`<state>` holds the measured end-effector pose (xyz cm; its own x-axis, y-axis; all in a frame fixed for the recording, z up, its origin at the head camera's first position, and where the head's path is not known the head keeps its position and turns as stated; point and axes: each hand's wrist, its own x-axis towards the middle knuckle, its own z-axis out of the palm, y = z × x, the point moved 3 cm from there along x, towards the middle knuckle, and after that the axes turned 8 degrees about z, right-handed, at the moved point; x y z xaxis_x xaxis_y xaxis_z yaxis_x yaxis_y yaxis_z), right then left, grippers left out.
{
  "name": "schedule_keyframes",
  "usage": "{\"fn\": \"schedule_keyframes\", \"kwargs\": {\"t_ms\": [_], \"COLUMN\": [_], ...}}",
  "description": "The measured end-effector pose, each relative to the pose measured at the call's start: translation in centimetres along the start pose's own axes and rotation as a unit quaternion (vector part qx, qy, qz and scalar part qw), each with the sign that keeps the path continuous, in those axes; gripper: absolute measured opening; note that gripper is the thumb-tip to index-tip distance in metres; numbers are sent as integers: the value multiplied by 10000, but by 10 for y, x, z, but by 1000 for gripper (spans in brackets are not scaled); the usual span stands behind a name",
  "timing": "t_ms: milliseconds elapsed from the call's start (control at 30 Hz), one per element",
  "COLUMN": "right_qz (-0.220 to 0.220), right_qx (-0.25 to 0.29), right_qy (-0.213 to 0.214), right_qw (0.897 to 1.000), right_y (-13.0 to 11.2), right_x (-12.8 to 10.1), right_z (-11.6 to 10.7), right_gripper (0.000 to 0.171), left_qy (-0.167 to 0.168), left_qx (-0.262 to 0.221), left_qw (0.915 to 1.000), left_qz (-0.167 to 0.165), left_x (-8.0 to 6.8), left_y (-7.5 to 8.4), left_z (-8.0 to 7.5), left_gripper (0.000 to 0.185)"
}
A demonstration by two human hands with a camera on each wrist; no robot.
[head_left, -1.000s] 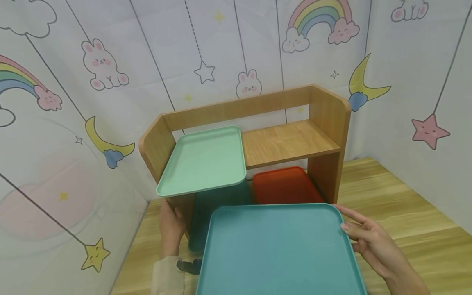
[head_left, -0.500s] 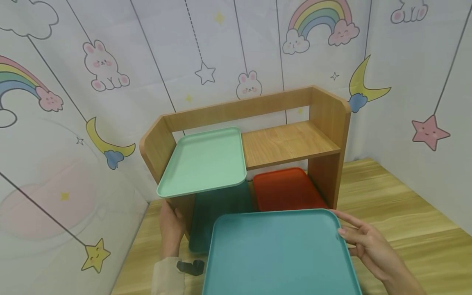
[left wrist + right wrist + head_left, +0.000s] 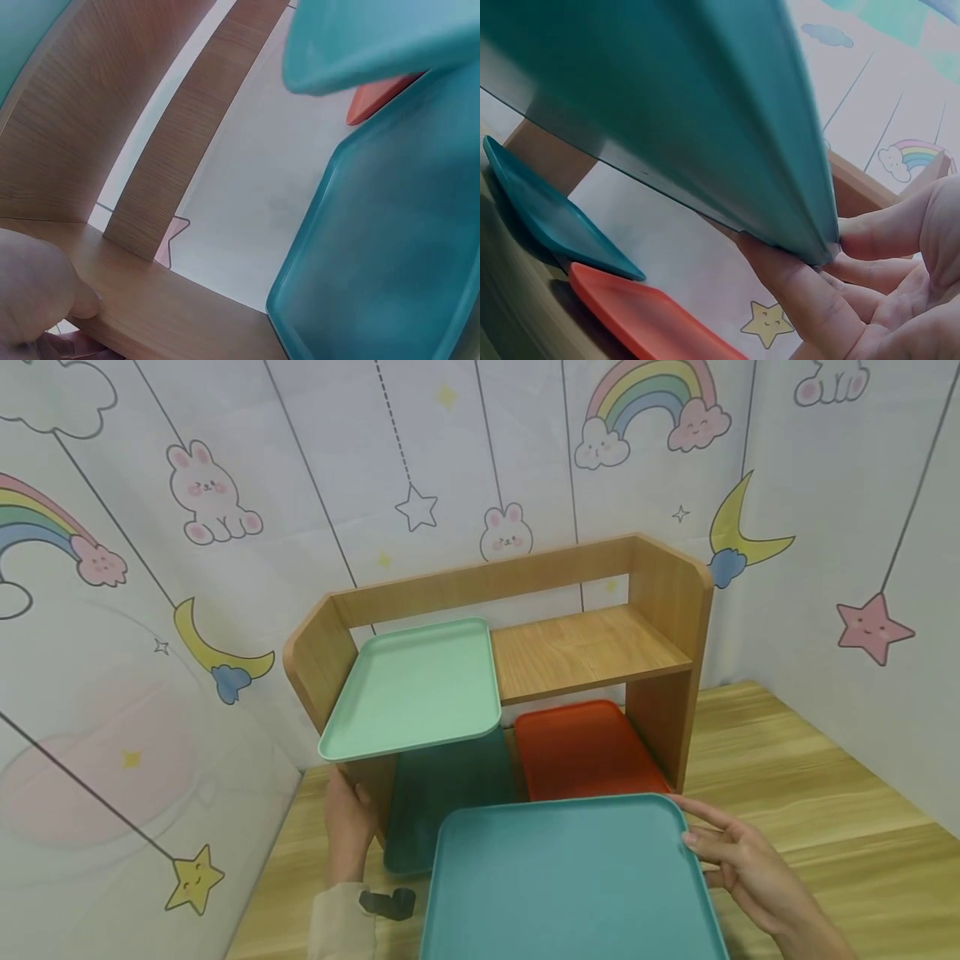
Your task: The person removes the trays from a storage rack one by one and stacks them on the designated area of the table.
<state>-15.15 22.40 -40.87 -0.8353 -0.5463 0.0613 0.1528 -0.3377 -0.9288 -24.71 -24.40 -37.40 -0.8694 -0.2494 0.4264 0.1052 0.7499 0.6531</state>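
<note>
Teal tray (image 3: 570, 885): held level above the worktop (image 3: 817, 827), in front of the wooden shelf unit (image 3: 525, 635). Right hand (image 3: 742, 868): grips the tray's right edge, fingers (image 3: 802, 300) curled beneath the rim. Left hand (image 3: 348, 831): fingers pressed together flat against the shelf unit's left side panel. Mint tray (image 3: 416, 689): on the upper shelf, left half. Dark teal tray (image 3: 442, 793) and red tray (image 3: 585, 747): side by side under the shelf.

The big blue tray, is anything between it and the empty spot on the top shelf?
Nothing visible. The right hand holds the blue tray in front of the shelf, whose bare right half lies open. The green tray fills only the left half; the red tray lies underneath.
</note>
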Motion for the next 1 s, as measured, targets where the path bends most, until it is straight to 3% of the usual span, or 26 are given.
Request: {"fn": "schedule_keyframes", "kwargs": {"t_ms": [1000], "right_qz": [465], "right_qx": [-24], "right_qy": [112], "right_qw": [9989], "right_y": [28], "right_x": [9], "right_z": [-6], "right_gripper": [44], "left_qy": [59], "left_qx": [168], "left_qw": [9998], "left_qz": [10], "left_x": [0], "left_y": [1], "left_z": [0], "left_gripper": [35]}}
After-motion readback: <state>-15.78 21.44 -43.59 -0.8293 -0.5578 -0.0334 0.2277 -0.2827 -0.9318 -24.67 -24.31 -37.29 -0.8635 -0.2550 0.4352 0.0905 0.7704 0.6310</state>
